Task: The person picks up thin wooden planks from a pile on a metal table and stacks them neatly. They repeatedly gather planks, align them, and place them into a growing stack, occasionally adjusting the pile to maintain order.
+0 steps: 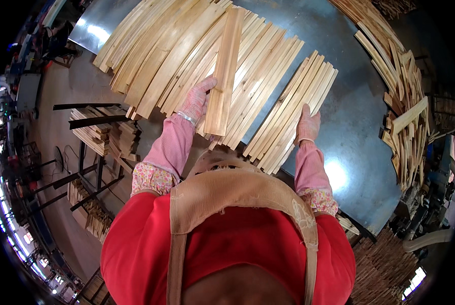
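Note:
My left hand [194,101], in a pinkish work glove, grips the left edge of a wide wooden board [224,76]. That board lies tilted across a row of narrow wooden strips [260,76] on a metal table. To the right, past a narrow gap, is a smaller group of wooden strips [293,112] placed side by side. Against the right edge of this group rests my right hand [308,126], gloved too, with its fingers stretched out along the outer strip. The undersides of both hands are hidden.
The shiny metal table [359,127] extends to the right. A jumbled heap of wood pieces [408,122] lines its far right side. At left, black metal racks [98,121] hold stacked wood [90,133]. More wood pieces [385,264] lie at lower right.

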Action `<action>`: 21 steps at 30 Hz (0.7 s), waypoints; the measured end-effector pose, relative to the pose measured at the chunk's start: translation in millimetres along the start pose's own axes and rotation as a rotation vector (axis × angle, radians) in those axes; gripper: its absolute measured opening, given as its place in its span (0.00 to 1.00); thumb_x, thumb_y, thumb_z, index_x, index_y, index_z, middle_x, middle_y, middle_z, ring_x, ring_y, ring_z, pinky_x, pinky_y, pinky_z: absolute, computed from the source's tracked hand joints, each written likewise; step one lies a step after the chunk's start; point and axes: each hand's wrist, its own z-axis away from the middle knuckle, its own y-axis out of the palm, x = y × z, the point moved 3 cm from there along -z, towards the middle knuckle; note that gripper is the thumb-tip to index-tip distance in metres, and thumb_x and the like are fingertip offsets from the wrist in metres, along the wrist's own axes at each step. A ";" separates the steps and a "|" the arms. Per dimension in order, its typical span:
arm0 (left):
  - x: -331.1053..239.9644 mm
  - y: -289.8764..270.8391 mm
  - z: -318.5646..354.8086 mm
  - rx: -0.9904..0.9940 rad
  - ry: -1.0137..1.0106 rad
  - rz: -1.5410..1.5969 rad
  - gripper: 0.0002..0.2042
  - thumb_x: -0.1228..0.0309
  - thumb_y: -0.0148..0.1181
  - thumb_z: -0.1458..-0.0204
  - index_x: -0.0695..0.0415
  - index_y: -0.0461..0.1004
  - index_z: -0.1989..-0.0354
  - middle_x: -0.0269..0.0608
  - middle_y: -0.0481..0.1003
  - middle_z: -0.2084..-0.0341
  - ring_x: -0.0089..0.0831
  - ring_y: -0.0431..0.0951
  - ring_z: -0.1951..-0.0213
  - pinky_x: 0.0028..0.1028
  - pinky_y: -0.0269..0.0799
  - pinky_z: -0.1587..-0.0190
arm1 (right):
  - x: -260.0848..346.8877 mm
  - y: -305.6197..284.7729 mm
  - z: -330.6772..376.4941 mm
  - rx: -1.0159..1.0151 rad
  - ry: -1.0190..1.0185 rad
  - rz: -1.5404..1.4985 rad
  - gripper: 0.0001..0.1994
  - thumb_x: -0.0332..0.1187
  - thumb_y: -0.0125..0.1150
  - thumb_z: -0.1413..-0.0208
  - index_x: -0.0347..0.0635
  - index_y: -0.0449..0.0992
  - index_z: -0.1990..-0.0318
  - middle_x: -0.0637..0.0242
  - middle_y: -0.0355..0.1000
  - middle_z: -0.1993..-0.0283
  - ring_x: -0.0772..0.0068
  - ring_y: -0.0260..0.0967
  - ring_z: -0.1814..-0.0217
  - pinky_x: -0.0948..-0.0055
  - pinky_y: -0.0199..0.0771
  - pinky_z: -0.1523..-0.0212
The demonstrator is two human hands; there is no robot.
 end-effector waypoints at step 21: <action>-87.2 -54.8 21.5 0.069 0.079 -0.904 0.23 0.56 0.62 0.41 0.61 0.78 0.46 0.47 0.82 0.62 0.34 0.82 0.57 0.39 0.81 0.53 | 20.0 -5.7 16.3 0.043 0.036 -0.227 0.44 0.54 0.66 0.36 0.27 0.60 0.24 0.40 0.65 0.25 0.45 0.66 0.25 0.60 0.62 0.25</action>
